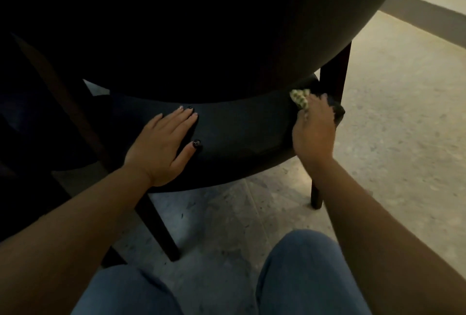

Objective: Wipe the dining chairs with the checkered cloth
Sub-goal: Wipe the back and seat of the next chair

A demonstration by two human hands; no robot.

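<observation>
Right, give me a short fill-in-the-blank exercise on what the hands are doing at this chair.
1. The checkered cloth is held by the ____ hand.
2. The left hand lies ____ on the chair seat.
3. The right hand works near the seat's ____ end.

Missing words: right; flat; right
</observation>
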